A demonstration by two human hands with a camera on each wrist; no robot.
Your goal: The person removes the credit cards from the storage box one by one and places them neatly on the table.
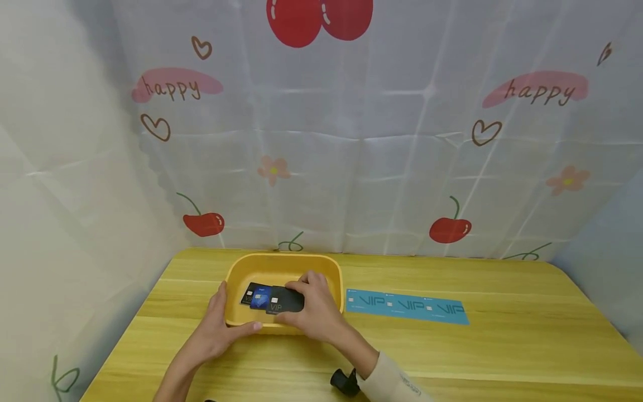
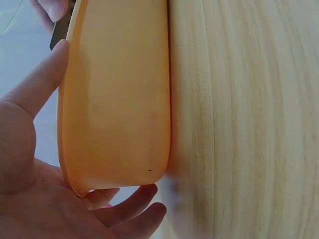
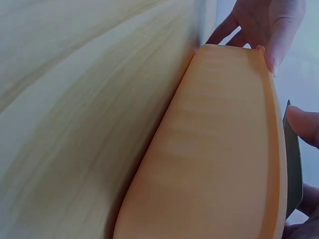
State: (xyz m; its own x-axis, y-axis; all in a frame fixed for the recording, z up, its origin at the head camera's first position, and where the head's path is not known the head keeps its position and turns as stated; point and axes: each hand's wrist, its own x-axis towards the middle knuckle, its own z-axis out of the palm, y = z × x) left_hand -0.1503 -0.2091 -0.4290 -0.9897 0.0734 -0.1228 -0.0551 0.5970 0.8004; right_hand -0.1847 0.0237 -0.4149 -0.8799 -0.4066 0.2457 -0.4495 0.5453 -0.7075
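Observation:
A yellow plastic basin (image 1: 284,263) sits on the wooden table (image 1: 502,352). My left hand (image 1: 225,321) grips its near-left corner, with the thumb along the front rim and the fingers round the side wall. My right hand (image 1: 307,307) pinches a black VIP card (image 1: 285,301) just above the basin floor. Under and beside that card lie a blue card (image 1: 260,297) and another black card (image 1: 248,293). The left wrist view shows the basin's outer wall (image 2: 119,99) between my left thumb (image 2: 40,84) and fingers. The right wrist view shows the same wall (image 3: 219,149), with the dark card's edge (image 3: 294,164) by my thumb.
A light blue strip printed with VIP (image 1: 407,306) lies flat on the table right of the basin. A small black object (image 1: 344,383) sits by my right sleeve. A white cherry-print curtain (image 1: 351,139) closes off the back and sides.

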